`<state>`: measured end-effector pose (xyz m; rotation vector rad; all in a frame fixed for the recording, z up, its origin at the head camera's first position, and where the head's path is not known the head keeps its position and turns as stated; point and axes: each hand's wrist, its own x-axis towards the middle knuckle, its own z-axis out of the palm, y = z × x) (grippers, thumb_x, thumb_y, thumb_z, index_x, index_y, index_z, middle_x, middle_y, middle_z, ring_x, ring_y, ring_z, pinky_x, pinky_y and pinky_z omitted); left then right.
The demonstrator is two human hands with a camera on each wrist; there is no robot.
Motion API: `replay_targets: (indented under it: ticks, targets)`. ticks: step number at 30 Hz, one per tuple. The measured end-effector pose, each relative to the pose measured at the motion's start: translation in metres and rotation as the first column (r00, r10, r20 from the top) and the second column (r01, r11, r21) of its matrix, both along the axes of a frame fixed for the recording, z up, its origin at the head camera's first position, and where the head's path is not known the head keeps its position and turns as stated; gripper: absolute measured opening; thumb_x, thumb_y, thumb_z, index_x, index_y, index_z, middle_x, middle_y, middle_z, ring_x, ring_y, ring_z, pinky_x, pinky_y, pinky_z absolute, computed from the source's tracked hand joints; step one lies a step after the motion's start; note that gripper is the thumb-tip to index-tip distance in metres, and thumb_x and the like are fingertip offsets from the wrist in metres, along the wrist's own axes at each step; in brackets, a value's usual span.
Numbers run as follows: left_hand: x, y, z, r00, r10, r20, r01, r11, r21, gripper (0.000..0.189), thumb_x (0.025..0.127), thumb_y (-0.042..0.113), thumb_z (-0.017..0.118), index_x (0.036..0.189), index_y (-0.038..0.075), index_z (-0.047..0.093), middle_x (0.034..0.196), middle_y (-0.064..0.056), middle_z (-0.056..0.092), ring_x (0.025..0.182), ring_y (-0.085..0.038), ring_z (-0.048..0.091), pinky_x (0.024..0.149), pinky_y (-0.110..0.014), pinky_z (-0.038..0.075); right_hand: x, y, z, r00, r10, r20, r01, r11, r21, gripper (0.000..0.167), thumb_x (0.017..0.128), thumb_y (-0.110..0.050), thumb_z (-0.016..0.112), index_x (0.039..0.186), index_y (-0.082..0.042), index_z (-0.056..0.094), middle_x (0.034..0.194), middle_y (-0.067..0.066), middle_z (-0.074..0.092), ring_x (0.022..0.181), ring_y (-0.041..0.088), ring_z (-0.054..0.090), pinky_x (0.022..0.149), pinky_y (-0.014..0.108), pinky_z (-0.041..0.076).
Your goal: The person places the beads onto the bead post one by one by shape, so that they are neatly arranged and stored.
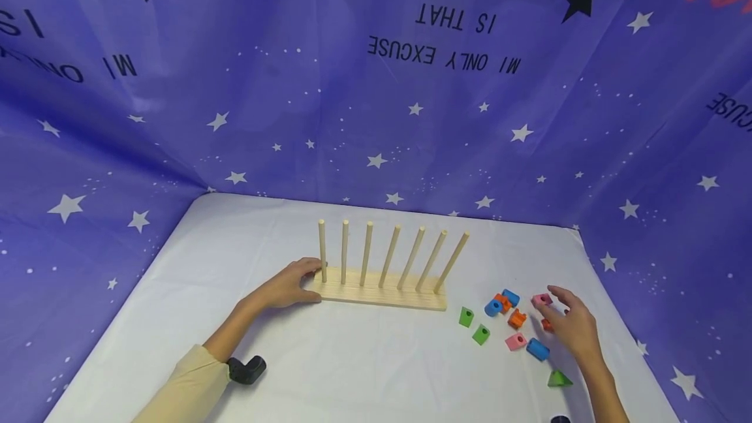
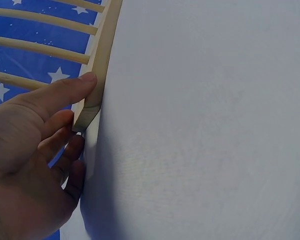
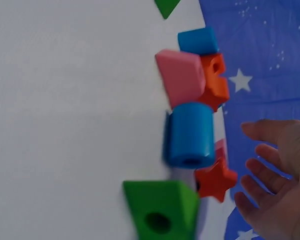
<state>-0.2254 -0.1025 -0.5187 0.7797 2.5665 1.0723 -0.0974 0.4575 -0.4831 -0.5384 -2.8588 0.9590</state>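
Left hand [image 1: 288, 284]: grips the left end of the pegboard [image 1: 382, 302], thumb on the near edge, fingers curved behind its end.
Right hand [image 1: 572, 325]: well to the pegboard's right, fingers loosely bent, thumb apart, holding nothing, near coloured blocks [image 1: 517, 320].
Pegs [image 1: 390, 256]: seven, rising from the pegboard.
Blocks: scattered right of the pegboard; blue, orange, pink, green.

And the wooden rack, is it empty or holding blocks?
The rack is empty: its seven pegs are bare; the blocks lie on the white cloth.
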Motion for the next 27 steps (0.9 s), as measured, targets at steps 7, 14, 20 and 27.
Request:
replay_targets:
  ticks: [7, 14, 20, 27]
  targets:
    - [-0.001, -0.003, -0.003, 1.0, 0.018, 0.023, -0.018, 1.0, 0.02, 0.075, 0.082, 0.026, 0.082, 0.142, -0.006, 0.048, 0.147, -0.025, 0.043, 0.135, -0.045, 0.039, 0.113, -0.06, 0.028, -0.005, 0.012, -0.016, 0.998, -0.045, 0.046, 0.047, 0.997, -0.057, 0.057, 0.098, -0.021, 0.064, 0.145, 0.005, 0.043, 0.14, 0.034, 0.045, 0.126, 0.051, 0.044, 0.1, 0.057, 0.045]
    - [-0.002, -0.002, -0.005, 0.999, 0.014, 0.031, -0.015, 1.0, 0.02, 0.075, 0.083, 0.027, 0.081, 0.143, -0.004, 0.049, 0.148, -0.025, 0.043, 0.136, -0.045, 0.038, 0.113, -0.059, 0.028, -0.009, 0.02, -0.024, 0.996, -0.04, 0.074, 0.043, 0.998, -0.036, 0.053, 0.097, -0.019, 0.063, 0.144, 0.002, 0.047, 0.134, 0.031, 0.05, 0.117, 0.046, 0.051, 0.091, 0.049, 0.054]
    - [-0.003, -0.001, -0.005, 0.999, 0.023, 0.042, -0.024, 0.999, 0.024, 0.076, 0.082, 0.027, 0.082, 0.143, -0.003, 0.049, 0.148, -0.023, 0.043, 0.137, -0.044, 0.037, 0.114, -0.059, 0.027, -0.017, 0.02, -0.021, 0.996, 0.024, 0.088, -0.023, 1.0, -0.004, 0.052, 0.096, -0.016, 0.064, 0.142, 0.003, 0.049, 0.137, 0.035, 0.044, 0.124, 0.053, 0.041, 0.1, 0.065, 0.041]
    - [-0.004, -0.002, -0.006, 0.998, 0.029, 0.051, -0.029, 0.999, 0.017, 0.076, 0.082, 0.028, 0.082, 0.143, -0.002, 0.049, 0.149, -0.024, 0.043, 0.137, -0.045, 0.036, 0.114, -0.06, 0.026, -0.026, 0.015, -0.019, 0.996, 0.047, 0.082, -0.053, 0.996, 0.069, 0.042, 0.095, -0.018, 0.068, 0.129, 0.006, 0.059, 0.123, 0.032, 0.055, 0.109, 0.047, 0.054, 0.088, 0.054, 0.053]
